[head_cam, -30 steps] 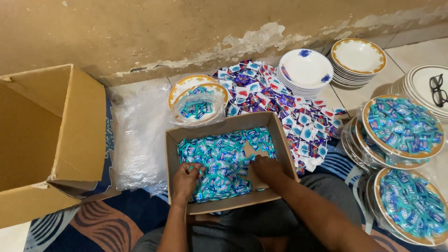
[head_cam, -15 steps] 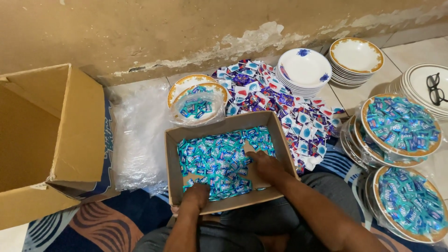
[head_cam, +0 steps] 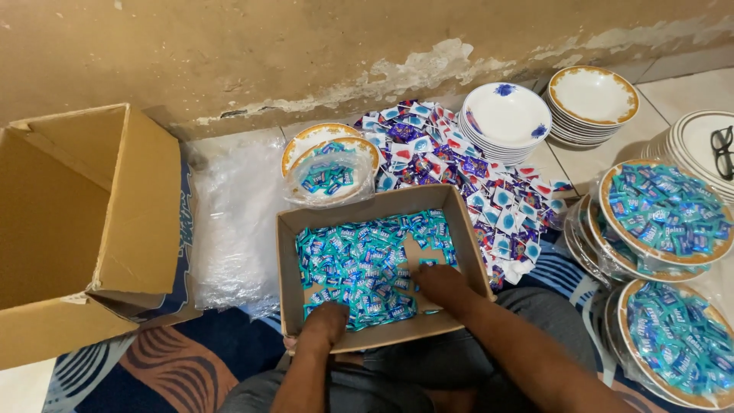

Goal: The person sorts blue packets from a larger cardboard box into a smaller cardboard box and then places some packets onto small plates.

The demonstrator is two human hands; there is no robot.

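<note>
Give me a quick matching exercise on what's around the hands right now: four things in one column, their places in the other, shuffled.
Things:
1. Shallow brown cardboard tray of blue candy sachets
2. Large open brown cardboard box
3. Black-framed spectacles
4. Stack of white bowls with blue flower marks

Places:
A. On a plate stack, far right edge
B. On its side, far left
C. By the wall, right of centre
D. On the lap, both hands in it

Pairs: 1-D, 2-B, 3-A, 4-C
</note>
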